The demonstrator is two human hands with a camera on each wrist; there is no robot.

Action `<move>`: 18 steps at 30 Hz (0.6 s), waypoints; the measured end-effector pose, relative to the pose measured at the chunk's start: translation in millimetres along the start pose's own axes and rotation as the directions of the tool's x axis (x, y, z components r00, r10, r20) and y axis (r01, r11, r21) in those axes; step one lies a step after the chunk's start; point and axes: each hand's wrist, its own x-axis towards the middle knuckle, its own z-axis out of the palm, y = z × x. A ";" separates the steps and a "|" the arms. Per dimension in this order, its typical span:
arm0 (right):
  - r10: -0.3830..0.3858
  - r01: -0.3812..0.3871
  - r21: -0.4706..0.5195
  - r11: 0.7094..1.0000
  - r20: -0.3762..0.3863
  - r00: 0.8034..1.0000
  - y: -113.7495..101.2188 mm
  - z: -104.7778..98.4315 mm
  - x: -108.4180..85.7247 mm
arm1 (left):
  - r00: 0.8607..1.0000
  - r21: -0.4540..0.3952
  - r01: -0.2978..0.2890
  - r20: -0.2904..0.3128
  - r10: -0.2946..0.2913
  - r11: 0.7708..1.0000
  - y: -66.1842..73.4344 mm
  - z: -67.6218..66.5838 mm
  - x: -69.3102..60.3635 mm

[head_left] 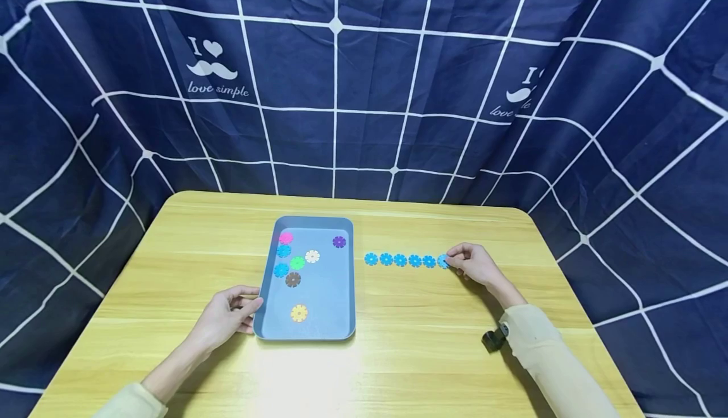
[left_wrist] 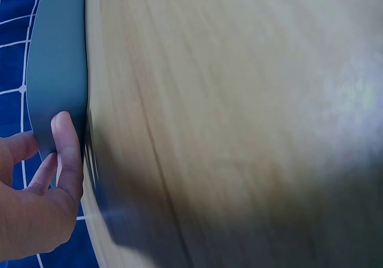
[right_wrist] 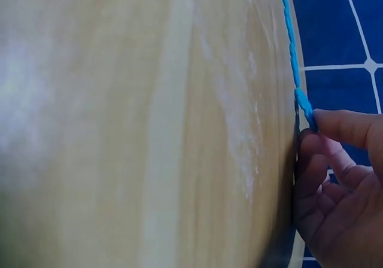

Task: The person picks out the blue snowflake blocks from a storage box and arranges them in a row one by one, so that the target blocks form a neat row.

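1. fingertips of the right hand point(head_left: 474, 265) cover part of the end blue disc point(head_left: 441, 260), pinching it (edge-on and tilted in the right wrist view, its markings unreadable).
2. six blue discs point(head_left: 400, 260), that one included, form one line on the surface point(head_left: 409, 323), right of the tray point(head_left: 327, 291); the line's far part is cut off at the right wrist view's top edge.
3. left hand point(head_left: 224, 315) grips the tray's left side; most of the tray falls outside the left wrist view.
4. eight discs lie inside it: two blue ones point(head_left: 281, 270), one pink point(head_left: 286, 238), one green point(head_left: 297, 263), one cream point(head_left: 312, 256), one brown point(head_left: 290, 279), one purple point(head_left: 339, 241), one yellow point(head_left: 299, 313).
5. two mustache prints point(head_left: 212, 70) show on the curtain point(head_left: 301, 64), the right one partly lost in a fold.
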 end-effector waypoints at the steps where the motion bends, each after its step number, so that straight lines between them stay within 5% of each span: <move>1: -0.002 0.002 -0.004 1.000 -0.004 1.000 -0.1 0.3 0.1 | 1.000 0.000 0.000 -0.002 0.000 1.000 -0.2 0.2 0.2; 18: -0.025 0.023 -0.073 0.997 -0.027 0.999 0.0 4.4 -2.7 | 1.000 0.008 -0.008 -0.008 0.008 1.000 -4.1 1.8 0.8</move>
